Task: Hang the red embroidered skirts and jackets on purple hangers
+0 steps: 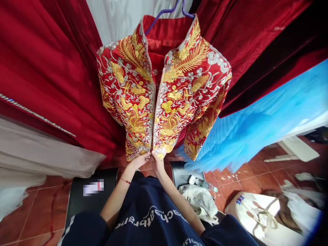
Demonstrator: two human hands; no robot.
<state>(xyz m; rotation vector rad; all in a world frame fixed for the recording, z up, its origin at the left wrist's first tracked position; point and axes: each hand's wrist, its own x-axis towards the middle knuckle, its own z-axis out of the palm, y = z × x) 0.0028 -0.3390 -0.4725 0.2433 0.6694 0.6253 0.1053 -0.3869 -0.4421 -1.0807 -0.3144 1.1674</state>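
Note:
A red jacket [176, 112] with gold and silver embroidery hangs in front of me from a purple hanger [164, 12]. Its stand collar is spread apart at the top, while the two front edges come together lower down. At the bottom hem, my left hand [139, 160] is closed on one front edge. My right hand [157, 161] pinches the other edge right beside it, thumb on the embroidered side. The fingertips of both hands are partly hidden by each other and the cloth.
Dark red garments [58, 68] hang on both sides, and a blue tulle skirt [256, 130] hangs to the right. Black seats [89, 194] flank me. Bottles [198, 181] and a patterned cloth bag [198, 201] lie on the right one. A white bag [248, 215] sits farther right.

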